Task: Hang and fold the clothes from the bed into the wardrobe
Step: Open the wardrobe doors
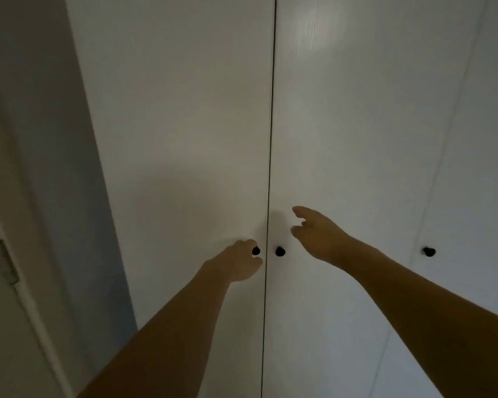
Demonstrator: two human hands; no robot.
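Note:
A white wardrobe fills the view, its two middle doors closed with a dark seam between them. The left door [184, 139] carries a small black knob [256, 250], and my left hand [237, 261] has its fingers curled around that knob. The right door [342, 139] has its own black knob [279, 251]. My right hand [316, 232] hovers just right of and above that knob, fingers spread, touching nothing. No clothes or bed are in view.
A third wardrobe door at the far right has another black knob [429, 251]. On the left stands a grey wall [55, 139] and a room door frame with a metal hinge [5, 261].

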